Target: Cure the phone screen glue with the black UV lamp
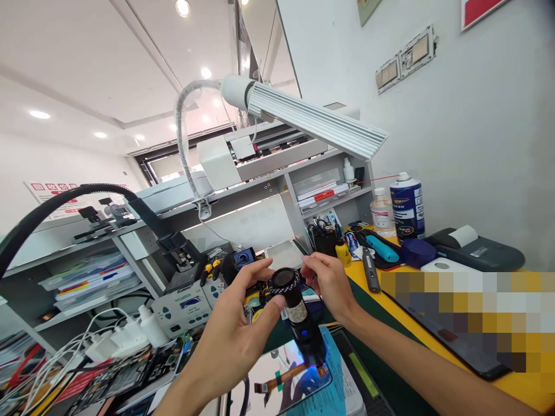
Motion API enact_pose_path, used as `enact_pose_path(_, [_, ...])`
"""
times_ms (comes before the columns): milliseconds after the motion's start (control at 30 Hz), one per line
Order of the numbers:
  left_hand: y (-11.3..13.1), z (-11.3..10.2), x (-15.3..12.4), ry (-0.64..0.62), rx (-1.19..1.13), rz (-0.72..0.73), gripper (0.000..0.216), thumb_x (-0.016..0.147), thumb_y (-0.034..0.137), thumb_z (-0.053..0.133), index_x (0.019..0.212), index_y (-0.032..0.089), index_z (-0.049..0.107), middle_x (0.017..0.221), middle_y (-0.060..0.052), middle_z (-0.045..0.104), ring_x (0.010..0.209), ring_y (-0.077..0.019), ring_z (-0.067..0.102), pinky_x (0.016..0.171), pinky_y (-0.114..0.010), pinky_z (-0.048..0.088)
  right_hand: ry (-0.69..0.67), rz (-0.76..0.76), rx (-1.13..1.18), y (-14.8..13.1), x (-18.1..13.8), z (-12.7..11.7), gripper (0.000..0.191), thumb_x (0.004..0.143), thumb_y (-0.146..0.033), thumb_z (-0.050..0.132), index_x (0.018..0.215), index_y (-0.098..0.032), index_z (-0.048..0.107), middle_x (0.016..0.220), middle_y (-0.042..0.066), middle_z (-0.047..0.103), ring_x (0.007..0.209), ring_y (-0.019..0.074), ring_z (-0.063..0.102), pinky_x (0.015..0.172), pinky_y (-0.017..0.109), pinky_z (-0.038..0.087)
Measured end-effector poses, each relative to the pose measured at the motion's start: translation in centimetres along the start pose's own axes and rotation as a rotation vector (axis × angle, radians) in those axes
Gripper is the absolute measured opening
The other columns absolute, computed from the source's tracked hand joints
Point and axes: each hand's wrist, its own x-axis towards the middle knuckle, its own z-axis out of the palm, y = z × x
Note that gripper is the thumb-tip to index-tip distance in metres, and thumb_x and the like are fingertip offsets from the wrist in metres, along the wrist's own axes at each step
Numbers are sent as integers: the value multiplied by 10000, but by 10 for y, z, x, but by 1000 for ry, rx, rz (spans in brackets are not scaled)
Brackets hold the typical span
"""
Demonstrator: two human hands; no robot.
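Our hands meet at the top of a small black microscope (299, 312) standing upright on the desk (433, 346). The left hand (236, 335) steadies it, thumb pressed against the barrel just under the knurled eyepiece ring (284, 280), fingers curled behind — a bracing hold, we judge. The right hand (329, 283) pinches the ring's far edge with its fingertips, as one grips a dial. The microscope's lit base sits on a blue mat (333, 393), directly over an orange flex cable (281, 378) — likely so the lens looks straight down on it.
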Motion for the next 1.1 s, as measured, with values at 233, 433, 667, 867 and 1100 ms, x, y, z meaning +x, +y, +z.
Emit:
enact_pose_path(233, [-3,-3,-4,31,-62,-56,452,943,565,619,1333,353,538,1294,-44,629,1265,-290,539,1055,-470,377,2,3,10,0,0,1,402,1052,-383,642,721,-160,599,619,-68,546,491,105,530,480,223,473])
enact_pose_path(433, [-1,-6,-17,0,-229,-135,505,947,573,593,1357,307,466,1121,-49,628,1114,-279,551,961,-450,363,-7,1,16,-2,-2,1,405,1052,-383,640,716,-162,595,621,-66,546,502,108,536,487,225,476])
enact_pose_path(667, [-7,-6,-20,-39,-393,-174,505,928,494,660,1337,263,476,1052,-33,656,1035,-236,559,939,-415,347,-24,-4,9,-2,-2,1,415,1053,-389,639,707,-164,592,601,-73,531,485,105,523,481,225,470])
enact_pose_path(867, [-14,0,-18,-10,-423,-249,577,869,564,740,1298,244,523,1020,-31,677,1044,-232,590,940,-399,377,-32,-15,20,-4,-3,1,417,1055,-393,634,709,-164,593,608,-70,539,486,105,521,484,226,469])
enact_pose_path(1100, [-18,7,-17,-24,-387,-216,375,863,536,754,1060,225,683,1020,-39,731,1015,-219,636,906,-342,436,-84,-49,51,-11,-5,2,431,1044,-411,643,693,-168,585,615,-65,546,505,113,531,501,235,472])
